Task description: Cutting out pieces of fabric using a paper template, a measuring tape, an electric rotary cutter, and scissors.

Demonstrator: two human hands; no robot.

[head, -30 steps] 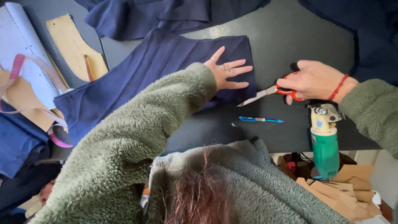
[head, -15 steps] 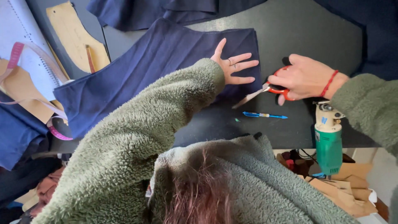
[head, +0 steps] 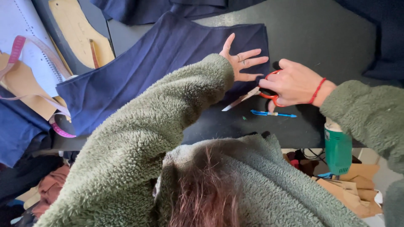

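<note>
My left hand (head: 240, 62) lies flat with fingers spread on a folded piece of navy blue fabric (head: 147, 71) that stretches across the dark table (head: 320, 38). My right hand (head: 294, 82), with a red cord at the wrist, grips red-handled scissors (head: 256, 93). Their blades point left and down, close to the fabric's near right corner, just below my left hand. A blue pen (head: 271, 113) lies on the table under the scissors. Both arms wear a green fleece sleeve.
Tan card pattern pieces (head: 80, 31), a white sheet and a pink measuring tape (head: 57, 126) lie at the left. More navy cloth (head: 168, 6) is at the far edge. A green power tool (head: 338, 147) hangs off the near edge by card scraps.
My right hand has moved the scissors left, up to the fabric's corner beside my left hand. My left hand has stayed pressed on the fabric.
</note>
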